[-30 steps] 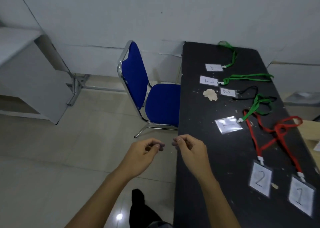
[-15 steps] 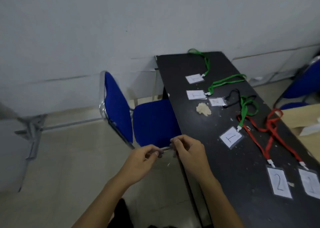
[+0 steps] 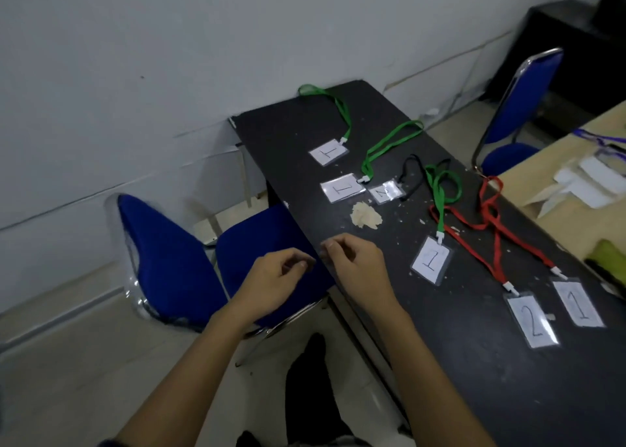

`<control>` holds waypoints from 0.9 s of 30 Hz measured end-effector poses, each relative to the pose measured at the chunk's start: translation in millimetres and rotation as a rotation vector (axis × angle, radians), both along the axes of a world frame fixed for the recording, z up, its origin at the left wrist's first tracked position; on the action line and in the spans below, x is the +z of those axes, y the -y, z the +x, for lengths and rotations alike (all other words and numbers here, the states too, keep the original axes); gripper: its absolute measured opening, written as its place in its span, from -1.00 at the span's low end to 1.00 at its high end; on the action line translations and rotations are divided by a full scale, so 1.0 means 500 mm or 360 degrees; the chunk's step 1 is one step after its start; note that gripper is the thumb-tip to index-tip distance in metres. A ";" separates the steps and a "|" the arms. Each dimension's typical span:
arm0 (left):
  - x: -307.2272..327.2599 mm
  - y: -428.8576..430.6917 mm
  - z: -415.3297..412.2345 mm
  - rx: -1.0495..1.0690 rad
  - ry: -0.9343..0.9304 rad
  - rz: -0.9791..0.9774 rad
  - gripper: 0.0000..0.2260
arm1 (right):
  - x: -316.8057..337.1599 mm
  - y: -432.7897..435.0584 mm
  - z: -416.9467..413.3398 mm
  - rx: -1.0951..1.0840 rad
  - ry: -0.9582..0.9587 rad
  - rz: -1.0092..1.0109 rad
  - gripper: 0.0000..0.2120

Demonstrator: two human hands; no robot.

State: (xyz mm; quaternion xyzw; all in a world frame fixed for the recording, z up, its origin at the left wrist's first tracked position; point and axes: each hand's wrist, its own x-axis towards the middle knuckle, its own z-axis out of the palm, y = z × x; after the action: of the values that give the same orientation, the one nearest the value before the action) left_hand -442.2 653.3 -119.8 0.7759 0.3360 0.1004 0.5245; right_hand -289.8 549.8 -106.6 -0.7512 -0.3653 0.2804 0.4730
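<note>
My left hand (image 3: 274, 284) and my right hand (image 3: 355, 267) hover close together at the left edge of a black table (image 3: 440, 362). Both have curled fingers with thumb against fingertips, and nothing shows between them. A small gap separates the two hands. On the table lie several clear badge holders with handwritten numbers. A "1" card (image 3: 432, 260) on a green lanyard (image 3: 440, 192) lies just right of my right hand. A "2" card (image 3: 531, 321) and a "1" card (image 3: 581, 306) on red lanyards (image 3: 494, 239) lie nearer the right.
More cards (image 3: 342, 187) with green and black lanyards lie toward the far end, beside a chipped pale patch (image 3: 366, 214). A blue chair (image 3: 176, 260) stands left of the table under my left hand. Another blue chair (image 3: 521, 107) and a wooden table (image 3: 576, 223) with papers are at right.
The view has swung right and closer to the table. My hands, touching at the fingertips half a second ago, have drawn slightly apart and now sit over the table's edge.
</note>
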 end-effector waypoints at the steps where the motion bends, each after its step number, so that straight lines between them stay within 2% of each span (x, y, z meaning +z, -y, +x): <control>1: -0.006 -0.020 0.023 -0.0007 0.0001 -0.0009 -0.81 | -0.006 -0.017 0.019 -0.0013 -0.0001 0.0009 -0.83; 6: -0.042 -0.113 0.144 -0.0043 -0.0069 -0.0060 -0.80 | -0.041 -0.094 0.137 -0.0028 -0.0005 -0.0009 -0.86; 17: -0.120 -0.320 0.382 -0.0187 -0.0337 -0.0118 -0.80 | -0.154 -0.292 0.355 0.0020 -0.0018 -0.0353 -0.84; 24: -0.153 -0.464 0.517 -0.0162 -0.0428 -0.0180 -0.79 | -0.201 -0.467 0.469 0.0098 0.0079 -0.0532 -0.84; 27: -0.166 -0.525 0.572 -0.0151 -0.0483 -0.0142 -0.77 | -0.211 -0.555 0.524 -0.0014 0.0152 -0.0589 -0.83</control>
State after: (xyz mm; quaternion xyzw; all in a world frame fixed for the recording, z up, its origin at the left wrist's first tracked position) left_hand -156.4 915.9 -202.6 0.7730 0.3784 -0.0579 0.5058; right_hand -27.6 827.4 -212.0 -0.8394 -0.3262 0.3046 0.3102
